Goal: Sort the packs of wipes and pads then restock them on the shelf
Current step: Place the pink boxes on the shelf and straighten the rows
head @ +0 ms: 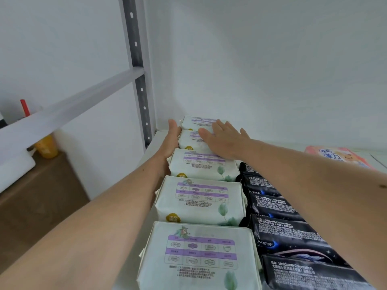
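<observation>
Head camera looks down along a white shelf on which two sorted rows already run away from the viewer. Nearest, at six o'clock, starts the row of white pad packs with purple charts and green leaves: five of them stand one behind another, touching, up to about twelve o'clock. Just beside it, at four to five o'clock, runs the row of black packs, also packed tight but ending short of the white row's far end. Farther off at two o'clock a single pink pack lies flat, well apart from both rows. Judging by this, sorting by kind looks largely done and the shelf is well stocked; the pink pack seems yet to be given a row, and whether more stock waits out of view cannot be told.

Both forearms reach deep toward twelve o'clock. The left hand lies with straight fingers flat against the left side of the far white packs, gripping nothing. The right hand rests palm-down, fingers spread and straight, on top of the second and third packs from the back, pressing rather than holding. Together they appear to be squaring up the row's far end.
</observation>
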Tool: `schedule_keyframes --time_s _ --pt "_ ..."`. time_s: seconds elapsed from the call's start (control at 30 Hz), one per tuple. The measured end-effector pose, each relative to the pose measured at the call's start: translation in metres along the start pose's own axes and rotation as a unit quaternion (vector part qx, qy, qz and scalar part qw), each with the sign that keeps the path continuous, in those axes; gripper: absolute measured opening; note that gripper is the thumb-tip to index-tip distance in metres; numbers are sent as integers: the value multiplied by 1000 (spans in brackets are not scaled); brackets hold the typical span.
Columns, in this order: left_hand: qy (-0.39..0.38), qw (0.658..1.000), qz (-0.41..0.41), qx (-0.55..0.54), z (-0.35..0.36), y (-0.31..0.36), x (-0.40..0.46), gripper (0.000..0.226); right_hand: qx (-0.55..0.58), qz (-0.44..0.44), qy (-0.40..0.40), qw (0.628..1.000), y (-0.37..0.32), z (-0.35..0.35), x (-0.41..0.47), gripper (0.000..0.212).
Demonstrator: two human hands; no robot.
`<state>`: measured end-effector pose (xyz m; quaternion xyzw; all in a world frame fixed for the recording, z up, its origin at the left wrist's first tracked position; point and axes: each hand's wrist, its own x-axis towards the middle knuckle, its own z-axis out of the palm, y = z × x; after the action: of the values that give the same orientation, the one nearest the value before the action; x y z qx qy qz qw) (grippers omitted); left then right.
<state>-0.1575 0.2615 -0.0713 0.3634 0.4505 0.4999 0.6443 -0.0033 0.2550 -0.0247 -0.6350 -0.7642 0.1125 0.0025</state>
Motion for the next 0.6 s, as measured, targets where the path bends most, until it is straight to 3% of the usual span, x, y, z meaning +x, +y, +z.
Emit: schedule_keyframes --time_s 0.5,0.6 --pt "34 998 -9 59 -8 -7 -63 69 -5 -2 25 1000 -14 -9 -43 70" --pt "14 999 -37 13 -10 -14 -86 72 -15 -12 25 1000 -22 -4 -65 68"
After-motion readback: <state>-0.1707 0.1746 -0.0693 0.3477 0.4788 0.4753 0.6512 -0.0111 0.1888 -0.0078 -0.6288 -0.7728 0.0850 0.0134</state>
